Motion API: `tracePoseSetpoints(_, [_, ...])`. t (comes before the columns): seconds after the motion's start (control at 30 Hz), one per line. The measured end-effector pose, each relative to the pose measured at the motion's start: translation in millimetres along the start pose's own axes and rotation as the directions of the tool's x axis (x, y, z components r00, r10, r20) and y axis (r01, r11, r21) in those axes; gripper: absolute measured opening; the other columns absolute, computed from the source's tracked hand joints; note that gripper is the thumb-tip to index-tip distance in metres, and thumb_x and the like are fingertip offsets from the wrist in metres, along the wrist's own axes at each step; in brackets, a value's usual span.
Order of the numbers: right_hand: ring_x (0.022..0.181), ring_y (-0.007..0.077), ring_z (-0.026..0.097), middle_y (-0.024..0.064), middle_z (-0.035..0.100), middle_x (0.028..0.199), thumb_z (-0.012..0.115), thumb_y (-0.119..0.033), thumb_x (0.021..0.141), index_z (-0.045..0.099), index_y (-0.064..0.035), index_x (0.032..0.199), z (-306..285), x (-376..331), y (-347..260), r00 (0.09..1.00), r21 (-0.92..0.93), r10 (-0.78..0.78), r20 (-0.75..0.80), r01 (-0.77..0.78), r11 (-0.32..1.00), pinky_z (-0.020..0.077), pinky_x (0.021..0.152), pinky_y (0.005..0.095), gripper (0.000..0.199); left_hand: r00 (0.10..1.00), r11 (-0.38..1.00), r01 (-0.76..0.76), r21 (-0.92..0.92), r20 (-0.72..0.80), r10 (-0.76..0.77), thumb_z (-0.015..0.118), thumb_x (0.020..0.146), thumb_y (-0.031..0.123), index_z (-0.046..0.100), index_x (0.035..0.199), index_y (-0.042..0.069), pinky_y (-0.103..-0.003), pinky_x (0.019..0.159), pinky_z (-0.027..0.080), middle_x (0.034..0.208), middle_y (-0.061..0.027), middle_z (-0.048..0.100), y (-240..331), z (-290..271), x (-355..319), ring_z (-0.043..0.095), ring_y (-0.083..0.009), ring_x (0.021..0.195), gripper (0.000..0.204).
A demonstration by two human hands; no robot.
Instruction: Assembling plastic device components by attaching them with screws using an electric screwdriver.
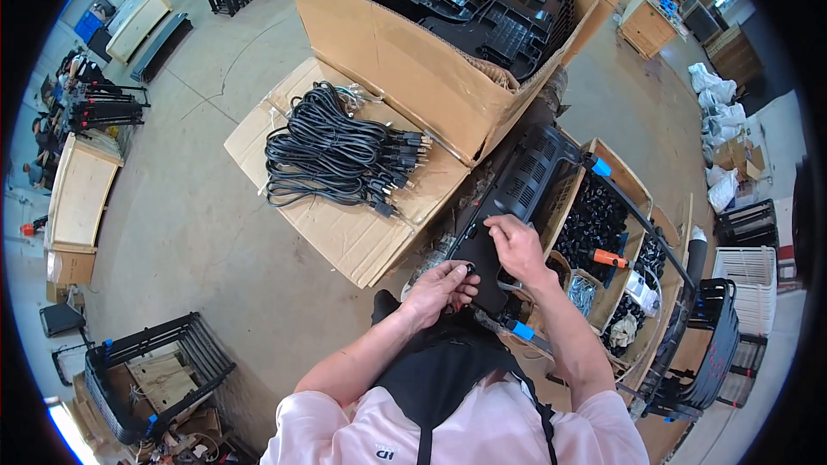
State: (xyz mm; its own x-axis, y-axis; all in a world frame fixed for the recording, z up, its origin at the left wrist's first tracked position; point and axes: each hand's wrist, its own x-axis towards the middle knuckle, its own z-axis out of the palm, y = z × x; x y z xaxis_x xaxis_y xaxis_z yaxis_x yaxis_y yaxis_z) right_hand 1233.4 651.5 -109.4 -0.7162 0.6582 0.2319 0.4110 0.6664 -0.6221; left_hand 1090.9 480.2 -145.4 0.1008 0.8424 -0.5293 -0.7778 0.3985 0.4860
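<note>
A long black plastic housing (536, 170) with vent slots lies in front of me, slanting away to the upper right. My left hand (441, 289) is closed at its near end, pinching a small black part (470, 269) between thumb and fingers. Over the housing's near half, my right hand (518, 250) is closed with thumb and forefinger together; whatever it may hold is too small to make out. A black metal frame (642, 217) with blue wraps runs along the housing's right side.
Bundled black power cables (332, 151) lie on a cardboard flap (362, 245). Behind stands an open carton (388, 43) with black plastic covers. At right, a wooden bin (642, 271) holds many black knobs (593, 217), an orange-handled power screwdriver (610, 258) and screws (583, 294). Black frames (164, 370) stand lower left.
</note>
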Motion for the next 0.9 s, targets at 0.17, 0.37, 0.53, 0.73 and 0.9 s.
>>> tracePoseSetpoints(0.17, [0.078,0.0127,0.068,0.0083,0.070,0.086,0.053,-0.006,0.099,0.066,0.0022,0.112,-44.2,-10.2,-13.4,0.893,0.369,0.378,0.244,-0.446,0.815,0.0552,0.073,0.0290,0.019,1.000,0.999,0.001,0.043,0.001,-0.001,0.053,0.109,0.025,0.054,0.132,0.004,-0.028,0.080,0.059,0.111,-0.0087,0.070,6.1,8.7,23.8,0.068,-0.0150,0.091,0.031])
tracePoseSetpoints(0.37, [0.083,0.0150,0.069,0.0077,0.072,0.088,0.061,-0.010,0.097,0.069,0.0001,0.105,-67.7,-18.2,-11.3,0.898,0.287,0.360,0.254,-0.425,0.858,0.0551,0.076,0.0303,0.015,0.998,0.986,0.014,0.165,0.064,-0.025,0.052,0.109,0.029,0.058,0.129,0.003,-0.029,0.081,0.059,0.113,-0.0096,0.072,15.8,27.6,46.4,0.071,-0.0151,0.092,0.033])
tracePoseSetpoints(0.53, [0.087,0.0248,0.071,0.0160,0.072,0.090,0.060,-0.009,0.094,0.070,0.0014,0.105,-74.3,-20.7,-7.4,0.904,0.245,0.346,0.253,-0.406,0.881,0.0546,0.079,0.0367,0.018,0.990,0.971,0.063,0.232,0.108,-0.090,0.052,0.110,0.030,0.062,0.125,0.004,-0.030,0.080,0.060,0.112,-0.0094,0.073,18.1,42.5,58.4,0.072,-0.0163,0.092,0.032])
tracePoseSetpoints(0.73, [0.086,0.0280,0.071,0.0167,0.072,0.091,0.062,-0.010,0.094,0.069,0.0009,0.106,-74.3,-21.3,3.7,0.864,0.200,0.396,0.312,-0.467,0.861,0.0549,0.079,0.0380,0.018,0.983,0.967,0.129,0.221,0.102,-0.155,0.051,0.110,0.032,0.064,0.122,0.005,-0.031,0.079,0.060,0.110,-0.0095,0.074,18.4,54.3,67.8,0.072,-0.0172,0.091,0.032])
tracePoseSetpoints(0.9, [0.093,0.0326,0.067,0.0145,0.069,0.097,0.070,-0.013,0.088,0.069,-0.0006,0.103,-67.0,-22.1,17.0,0.997,-0.016,0.041,0.072,-0.040,0.999,0.0548,0.084,0.0402,0.020,0.990,0.986,0.128,0.103,0.045,-0.134,0.050,0.110,0.032,0.065,0.115,0.006,-0.031,0.077,0.060,0.105,-0.0083,0.073,14.8,63.4,83.1,0.071,-0.0172,0.088,0.030])
